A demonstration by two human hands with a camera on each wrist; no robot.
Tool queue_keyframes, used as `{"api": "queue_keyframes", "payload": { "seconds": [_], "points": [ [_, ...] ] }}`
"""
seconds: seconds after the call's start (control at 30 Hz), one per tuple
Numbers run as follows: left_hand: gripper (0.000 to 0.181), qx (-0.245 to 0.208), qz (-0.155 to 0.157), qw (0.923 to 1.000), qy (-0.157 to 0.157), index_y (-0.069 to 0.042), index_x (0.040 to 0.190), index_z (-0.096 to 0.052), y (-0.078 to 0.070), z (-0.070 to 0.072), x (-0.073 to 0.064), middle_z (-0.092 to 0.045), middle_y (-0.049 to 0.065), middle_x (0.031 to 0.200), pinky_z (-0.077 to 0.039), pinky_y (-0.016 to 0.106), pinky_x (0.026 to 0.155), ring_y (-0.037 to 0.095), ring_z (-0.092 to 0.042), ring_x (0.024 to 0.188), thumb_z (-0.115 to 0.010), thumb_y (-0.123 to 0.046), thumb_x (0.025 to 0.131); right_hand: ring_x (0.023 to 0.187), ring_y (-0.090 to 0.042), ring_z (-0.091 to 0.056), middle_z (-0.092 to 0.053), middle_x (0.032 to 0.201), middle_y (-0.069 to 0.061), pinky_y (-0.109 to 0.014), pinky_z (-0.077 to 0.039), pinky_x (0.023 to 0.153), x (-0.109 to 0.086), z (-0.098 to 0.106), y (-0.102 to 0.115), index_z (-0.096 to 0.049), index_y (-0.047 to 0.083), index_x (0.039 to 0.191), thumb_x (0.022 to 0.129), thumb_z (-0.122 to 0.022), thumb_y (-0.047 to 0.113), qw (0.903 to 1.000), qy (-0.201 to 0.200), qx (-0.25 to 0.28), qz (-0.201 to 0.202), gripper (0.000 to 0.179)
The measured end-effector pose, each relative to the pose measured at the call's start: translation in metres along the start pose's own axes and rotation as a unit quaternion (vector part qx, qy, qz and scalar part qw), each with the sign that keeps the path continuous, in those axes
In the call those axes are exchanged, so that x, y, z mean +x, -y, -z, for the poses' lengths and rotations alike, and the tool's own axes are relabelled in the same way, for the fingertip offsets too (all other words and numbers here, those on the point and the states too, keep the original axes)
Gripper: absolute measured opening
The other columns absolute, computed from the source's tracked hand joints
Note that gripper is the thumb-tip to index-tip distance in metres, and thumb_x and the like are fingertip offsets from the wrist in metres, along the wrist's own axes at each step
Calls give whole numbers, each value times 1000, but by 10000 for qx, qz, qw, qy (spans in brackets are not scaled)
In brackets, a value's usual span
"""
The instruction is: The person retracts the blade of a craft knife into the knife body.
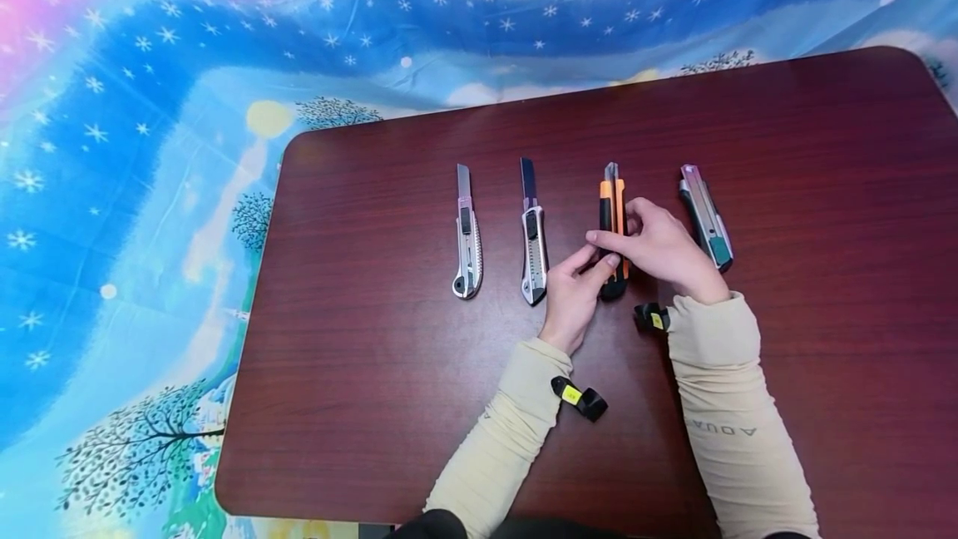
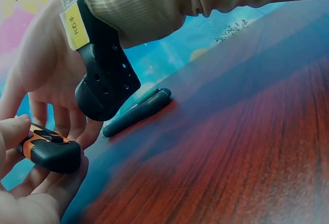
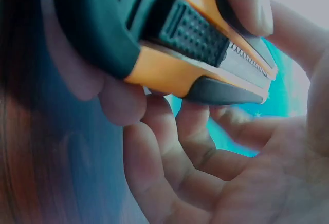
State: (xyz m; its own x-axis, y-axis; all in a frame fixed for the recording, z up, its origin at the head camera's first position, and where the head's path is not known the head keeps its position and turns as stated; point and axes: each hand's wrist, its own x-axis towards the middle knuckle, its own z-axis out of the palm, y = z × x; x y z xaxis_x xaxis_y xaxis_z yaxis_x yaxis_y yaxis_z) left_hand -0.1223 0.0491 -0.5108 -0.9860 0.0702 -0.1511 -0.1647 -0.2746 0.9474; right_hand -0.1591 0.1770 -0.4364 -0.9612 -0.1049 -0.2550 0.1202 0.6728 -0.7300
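Note:
An orange-and-black utility knife [image 1: 614, 202] is held between both hands, its metal tip pointing to the table's far side. My left hand [image 1: 575, 289] pinches its black lower end, thumb on top and fingers underneath. From the right, my right hand [image 1: 669, 244] grips the body, thumb laid across it. The ridged black slider [image 3: 195, 34] and toothed metal channel show large in the right wrist view. In the left wrist view the knife's rounded black end [image 2: 56, 156] faces the camera, beside the left thumb [image 2: 14, 130].
Left of the hands lie a silver utility knife [image 1: 467, 248] and a dark-bladed utility knife [image 1: 533, 248], blades out. A grey-and-green utility knife [image 1: 707, 219] lies to the right. The brown table [image 1: 359, 373] meets a patterned blue cloth [image 1: 150, 190] behind.

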Motion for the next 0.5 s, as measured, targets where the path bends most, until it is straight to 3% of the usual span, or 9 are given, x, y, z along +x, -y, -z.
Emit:
{"api": "queue_keyframes", "payload": {
  "seconds": [0.3, 0.5],
  "points": [
    [36, -104, 51, 9999, 65, -4, 124, -65, -2, 0, -1, -70, 16, 115, -57, 23, 81, 18, -70, 96, -69, -4, 88, 64, -19, -46, -56, 76, -7, -29, -35, 54, 0, 2, -3, -56, 4, 99, 89, -65, 45, 9998, -60, 55, 202, 43],
    [38, 607, -214, 9973, 341, -2, 130, -59, -2, 1, -3, -67, 19, 117, -56, 20, 80, 27, -70, 100, -63, -9, 93, 61, -16, -47, -56, 75, -7, -29, -37, 52, -1, 3, -7, -57, 3, 99, 90, -64, 46, 9997, -144, 91, 195, 44]
  ]
}}
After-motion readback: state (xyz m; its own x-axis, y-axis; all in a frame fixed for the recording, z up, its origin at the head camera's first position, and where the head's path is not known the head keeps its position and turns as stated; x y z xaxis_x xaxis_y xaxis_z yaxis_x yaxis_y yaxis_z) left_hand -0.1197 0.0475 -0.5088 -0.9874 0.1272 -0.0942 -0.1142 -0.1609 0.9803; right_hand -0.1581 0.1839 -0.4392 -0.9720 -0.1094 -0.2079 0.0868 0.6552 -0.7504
